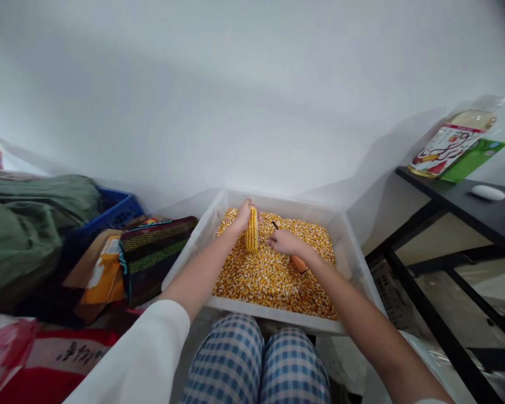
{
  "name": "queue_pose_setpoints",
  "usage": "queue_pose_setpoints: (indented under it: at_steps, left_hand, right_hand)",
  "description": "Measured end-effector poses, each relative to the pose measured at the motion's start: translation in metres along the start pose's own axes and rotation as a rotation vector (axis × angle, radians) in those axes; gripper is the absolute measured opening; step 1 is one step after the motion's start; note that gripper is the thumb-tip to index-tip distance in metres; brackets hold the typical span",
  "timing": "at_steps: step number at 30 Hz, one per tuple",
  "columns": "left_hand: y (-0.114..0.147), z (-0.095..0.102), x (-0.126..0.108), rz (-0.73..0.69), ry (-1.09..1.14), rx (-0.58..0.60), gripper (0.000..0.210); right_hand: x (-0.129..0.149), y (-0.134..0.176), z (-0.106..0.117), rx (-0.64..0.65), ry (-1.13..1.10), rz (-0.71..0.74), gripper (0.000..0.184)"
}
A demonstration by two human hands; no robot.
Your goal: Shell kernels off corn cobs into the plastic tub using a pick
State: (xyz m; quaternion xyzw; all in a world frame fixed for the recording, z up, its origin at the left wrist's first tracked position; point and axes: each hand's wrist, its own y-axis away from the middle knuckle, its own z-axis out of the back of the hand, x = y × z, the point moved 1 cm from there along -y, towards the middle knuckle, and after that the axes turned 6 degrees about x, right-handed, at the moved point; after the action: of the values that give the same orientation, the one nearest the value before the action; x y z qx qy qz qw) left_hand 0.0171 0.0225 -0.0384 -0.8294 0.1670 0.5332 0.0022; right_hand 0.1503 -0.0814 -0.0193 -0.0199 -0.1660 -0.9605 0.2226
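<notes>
An ear of corn (251, 231) stands nearly upright over the bin, its rows of yellow kernels facing me. My left hand (243, 214) is wrapped round its upper left side. Just right of the cob, my right hand (284, 242) has its fingers curled together, the tips pointing at the cob with a small gap. Whether something is pinched in them is too small to tell. An orange handle (298, 264) shows below the right wrist and a thin black tip (275, 225) above the hand; the hand hides what lies between. Loose corn kernels (261, 280) lie beneath both hands.
A translucent plastic bin (278, 317) holds the kernels in front of my knees, against a white wall (252, 101). At left are a blue crate (113, 210), a green cloth (37, 219) and bags. A black shelf (467, 196) at right carries a bottle (450, 143).
</notes>
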Motion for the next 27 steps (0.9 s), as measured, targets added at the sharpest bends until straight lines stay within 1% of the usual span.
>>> queue_pose_setpoints:
  at_steps: [2, 5, 10, 14, 19, 23, 27]
  left_hand:
    - [-0.002, 0.01, -0.003, 0.002, 0.063, -0.06, 0.046]
    - [-0.005, 0.015, -0.002, 0.019, 0.078, -0.103, 0.042]
    - [-0.009, 0.013, 0.001, 0.014, 0.064, -0.073, 0.038]
    - [-0.01, 0.013, 0.002, 0.022, 0.065, -0.08, 0.038]
    - [-0.008, 0.012, 0.001, 0.022, 0.059, -0.054, 0.038]
    - [-0.007, 0.011, 0.0, 0.024, 0.041, -0.069, 0.039]
    - [-0.007, 0.012, 0.001, 0.028, 0.071, -0.069, 0.038]
  right_hand:
    - [0.001, -0.001, 0.001, -0.038, -0.009, -0.022, 0.036]
    - [0.004, -0.003, -0.002, -0.069, -0.01, -0.031, 0.038]
    - [0.006, -0.006, -0.009, -0.113, -0.004, -0.05, 0.04]
    - [0.005, -0.007, -0.011, -0.117, -0.005, -0.049, 0.04]
    - [0.005, -0.006, -0.009, -0.115, -0.013, -0.035, 0.038]
    - [0.005, -0.006, -0.01, -0.11, -0.007, -0.024, 0.037]
    - [0.005, -0.007, -0.012, -0.121, 0.0, -0.035, 0.039]
